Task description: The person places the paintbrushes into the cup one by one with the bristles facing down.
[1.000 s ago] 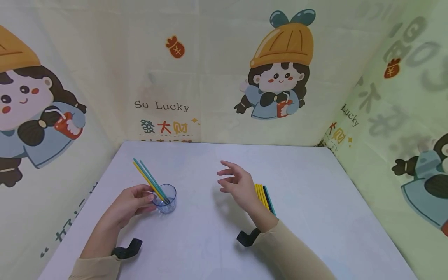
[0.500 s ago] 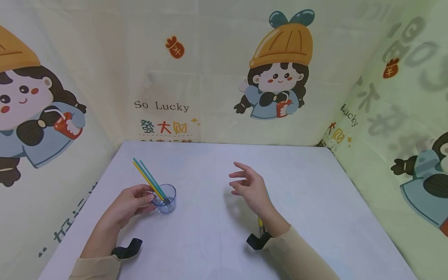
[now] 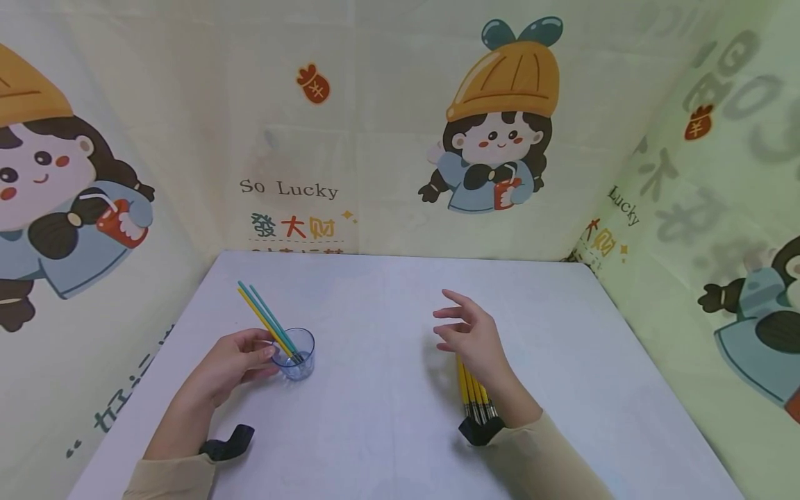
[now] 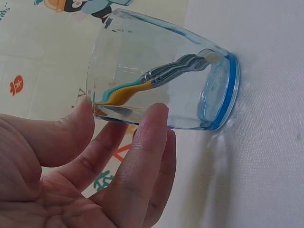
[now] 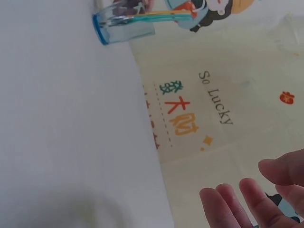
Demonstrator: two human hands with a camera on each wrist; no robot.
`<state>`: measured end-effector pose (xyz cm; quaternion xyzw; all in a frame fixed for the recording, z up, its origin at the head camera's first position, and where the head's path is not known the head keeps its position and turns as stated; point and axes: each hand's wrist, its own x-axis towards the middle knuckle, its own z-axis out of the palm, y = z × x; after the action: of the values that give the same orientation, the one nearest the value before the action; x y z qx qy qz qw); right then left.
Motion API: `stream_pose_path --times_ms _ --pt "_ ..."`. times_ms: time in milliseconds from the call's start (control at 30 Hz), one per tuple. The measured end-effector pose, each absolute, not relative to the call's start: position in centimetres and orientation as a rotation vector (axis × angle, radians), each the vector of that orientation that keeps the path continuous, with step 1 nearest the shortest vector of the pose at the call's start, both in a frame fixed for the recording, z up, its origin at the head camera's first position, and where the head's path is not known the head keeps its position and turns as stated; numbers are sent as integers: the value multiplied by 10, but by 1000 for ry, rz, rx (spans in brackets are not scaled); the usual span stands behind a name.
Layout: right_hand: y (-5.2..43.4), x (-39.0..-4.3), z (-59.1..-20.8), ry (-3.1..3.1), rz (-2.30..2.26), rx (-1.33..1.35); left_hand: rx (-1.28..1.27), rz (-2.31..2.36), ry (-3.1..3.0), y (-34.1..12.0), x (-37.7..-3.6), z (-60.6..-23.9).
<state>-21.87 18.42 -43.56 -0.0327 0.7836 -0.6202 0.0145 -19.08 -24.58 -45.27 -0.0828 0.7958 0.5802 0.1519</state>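
A small clear cup (image 3: 296,353) with a blue base stands on the white table (image 3: 387,430), left of middle. Several thin yellow and teal sticks (image 3: 265,320) lean out of it to the upper left. My left hand (image 3: 232,361) holds the cup, thumb and fingers curled round its side (image 4: 142,137). My right hand (image 3: 470,335) hovers above the table right of middle, fingers loosely spread and empty (image 5: 251,199). A bundle of yellow sticks (image 3: 472,390) lies flat on the table, partly hidden under that hand and wrist.
Cloth walls printed with cartoon figures and "So Lucky" (image 3: 289,188) close in the table at the back and both sides. Black wrist straps (image 3: 228,442) sit on both forearms.
My right hand has drifted to the right and a little toward me, now over the bundle of sticks on the table. The left hand and the cup have stayed put.
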Motion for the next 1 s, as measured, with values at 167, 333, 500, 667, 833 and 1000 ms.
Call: stream_pose_path --times_ms 167,333,500,667,833,1000 --pt "198 -218 -433 2439 -1914 -53 -247 1662 2283 -246 -191 -453" --pt "213 -218 -432 2494 -1843 3 -243 1670 2266 -247 -192 -453" --pt "227 -217 -435 2558 -1736 47 -238 1675 2261 -247 -192 -453" --pt "237 -214 -436 2620 -1620 79 -234 1676 2268 -247 -191 -453" --pt "245 -211 -439 2653 -1518 113 -225 1682 2261 -248 -191 -453" --pt "250 -211 -444 2687 -1400 175 -214 1689 2253 -248 -191 -453"
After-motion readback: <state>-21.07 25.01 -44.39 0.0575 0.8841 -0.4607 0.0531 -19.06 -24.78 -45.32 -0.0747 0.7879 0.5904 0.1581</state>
